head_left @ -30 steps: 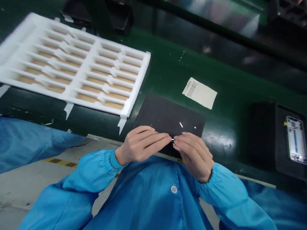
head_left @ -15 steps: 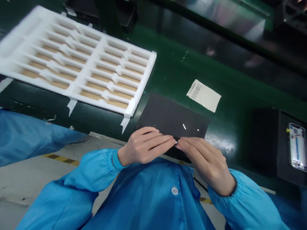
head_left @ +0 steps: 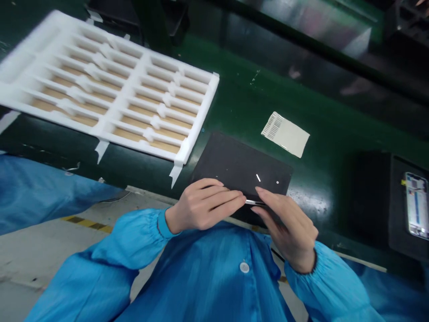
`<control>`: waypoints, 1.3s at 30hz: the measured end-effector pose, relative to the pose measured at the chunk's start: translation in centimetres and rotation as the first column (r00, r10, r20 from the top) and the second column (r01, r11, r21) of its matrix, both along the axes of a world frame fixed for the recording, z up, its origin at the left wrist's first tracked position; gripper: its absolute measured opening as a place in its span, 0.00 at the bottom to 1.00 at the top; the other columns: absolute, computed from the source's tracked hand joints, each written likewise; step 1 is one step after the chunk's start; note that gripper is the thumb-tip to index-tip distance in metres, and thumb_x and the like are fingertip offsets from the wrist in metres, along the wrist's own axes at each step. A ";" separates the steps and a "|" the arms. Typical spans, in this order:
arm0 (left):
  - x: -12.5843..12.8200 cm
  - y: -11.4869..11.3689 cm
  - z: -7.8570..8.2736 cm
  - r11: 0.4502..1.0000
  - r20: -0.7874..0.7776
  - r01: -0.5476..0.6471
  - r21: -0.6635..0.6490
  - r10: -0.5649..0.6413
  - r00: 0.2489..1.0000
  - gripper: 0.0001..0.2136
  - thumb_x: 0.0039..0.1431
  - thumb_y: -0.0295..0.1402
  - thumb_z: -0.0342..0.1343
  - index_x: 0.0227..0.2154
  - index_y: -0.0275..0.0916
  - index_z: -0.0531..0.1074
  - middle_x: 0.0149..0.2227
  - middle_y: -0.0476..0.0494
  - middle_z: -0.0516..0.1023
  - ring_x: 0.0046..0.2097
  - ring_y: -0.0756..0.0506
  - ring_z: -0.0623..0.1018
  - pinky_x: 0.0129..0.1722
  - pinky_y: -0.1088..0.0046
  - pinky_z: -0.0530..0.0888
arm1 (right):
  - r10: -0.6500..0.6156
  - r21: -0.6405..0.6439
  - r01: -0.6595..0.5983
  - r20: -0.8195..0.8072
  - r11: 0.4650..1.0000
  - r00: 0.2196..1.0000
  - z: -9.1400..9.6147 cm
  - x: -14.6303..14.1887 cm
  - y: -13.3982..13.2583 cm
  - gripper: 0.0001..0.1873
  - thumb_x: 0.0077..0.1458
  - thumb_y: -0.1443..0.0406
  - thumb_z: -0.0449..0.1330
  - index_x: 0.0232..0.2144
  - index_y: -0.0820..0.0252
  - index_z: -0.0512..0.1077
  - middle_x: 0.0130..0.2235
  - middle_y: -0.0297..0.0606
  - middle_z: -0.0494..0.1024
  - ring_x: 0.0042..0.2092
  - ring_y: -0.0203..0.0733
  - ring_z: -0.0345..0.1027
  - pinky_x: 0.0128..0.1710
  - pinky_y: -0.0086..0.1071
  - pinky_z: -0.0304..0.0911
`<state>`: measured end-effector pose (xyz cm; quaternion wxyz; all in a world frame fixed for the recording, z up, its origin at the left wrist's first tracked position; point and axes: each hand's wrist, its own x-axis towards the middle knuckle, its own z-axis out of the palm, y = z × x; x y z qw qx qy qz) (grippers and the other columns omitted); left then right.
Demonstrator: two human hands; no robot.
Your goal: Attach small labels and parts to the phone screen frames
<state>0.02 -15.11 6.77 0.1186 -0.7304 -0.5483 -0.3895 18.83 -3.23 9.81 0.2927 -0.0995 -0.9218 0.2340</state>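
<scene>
My left hand (head_left: pixel 209 203) is closed on a thin, flat object with a shiny silver edge (head_left: pixel 254 202). It is seen nearly edge-on, and most of it is hidden behind my fingers, so I cannot make out its kind. At the object's right end, my right hand (head_left: pixel 290 221) has its thumb and fingers apart, one above and one below the edge; whether they touch it I cannot tell. Both hands are over the near edge of a black mat (head_left: pixel 241 156). A small white strip (head_left: pixel 258 177) and a small white dot (head_left: pixel 277 182) lie on the mat.
A white foam tray (head_left: pixel 144 67) with rows of slots stands at the left, taped to the green table (head_left: pixel 234 103). Beyond the mat lies a cream card (head_left: pixel 288 136) with barcodes. An opened phone (head_left: pixel 417 203) rests on a black block (head_left: pixel 397 223) at the right.
My right hand's fingers have spread and drawn back to the right, uncovering more of the silver edge. My left hand keeps its hold in about the same place.
</scene>
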 end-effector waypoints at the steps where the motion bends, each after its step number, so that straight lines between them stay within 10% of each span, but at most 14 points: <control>1: 0.0 0.0 0.0 1.000 -0.002 0.001 -0.004 -0.001 1.000 0.10 0.67 0.25 0.50 0.42 0.34 0.76 0.42 0.45 0.83 0.40 0.50 0.82 0.41 0.72 0.76 | -0.010 -0.021 0.010 -0.017 1.000 1.000 -0.1 0.0 0.0 0.24 0.54 0.76 0.65 0.54 0.62 0.71 0.46 0.47 0.80 0.47 0.47 0.76 0.42 0.40 0.76; 14: 0.1 0.0 0.0 1.000 -0.009 -0.016 -0.013 0.016 1.000 0.10 0.68 0.25 0.49 0.43 0.35 0.76 0.42 0.45 0.83 0.40 0.50 0.82 0.42 0.73 0.76 | -0.087 -0.273 0.062 -0.083 0.960 0.993 -0.4 -1.1 -0.7 0.12 0.57 0.76 0.61 0.40 0.57 0.76 0.40 0.40 0.81 0.41 0.44 0.76 0.40 0.40 0.73; 24: 0.1 0.0 -0.2 1.000 -0.005 -0.011 -0.002 0.011 1.000 0.10 0.67 0.24 0.50 0.43 0.34 0.76 0.42 0.45 0.83 0.40 0.49 0.82 0.42 0.71 0.77 | -0.295 -0.561 0.207 -0.069 0.801 0.953 -1.8 -0.9 -1.4 0.08 0.57 0.74 0.62 0.34 0.57 0.77 0.36 0.37 0.81 0.39 0.43 0.76 0.40 0.39 0.73; 31: 0.2 0.0 0.0 0.999 0.009 -0.019 0.030 0.018 1.000 0.10 0.67 0.24 0.50 0.43 0.34 0.76 0.41 0.45 0.83 0.40 0.49 0.82 0.42 0.71 0.77 | -0.142 -0.162 0.115 -0.166 0.980 0.976 -1.6 -1.1 -1.4 0.14 0.55 0.76 0.61 0.41 0.56 0.77 0.39 0.40 0.82 0.40 0.45 0.77 0.40 0.41 0.74; 39: 0.3 0.0 -0.1 0.999 0.007 -0.040 0.035 0.040 0.999 0.10 0.68 0.25 0.49 0.41 0.35 0.76 0.41 0.47 0.83 0.39 0.51 0.82 0.40 0.72 0.77 | 0.011 0.103 -0.014 0.034 0.995 0.999 -0.7 0.1 -0.8 0.23 0.55 0.79 0.60 0.52 0.61 0.72 0.51 0.46 0.78 0.48 0.48 0.75 0.43 0.41 0.74</control>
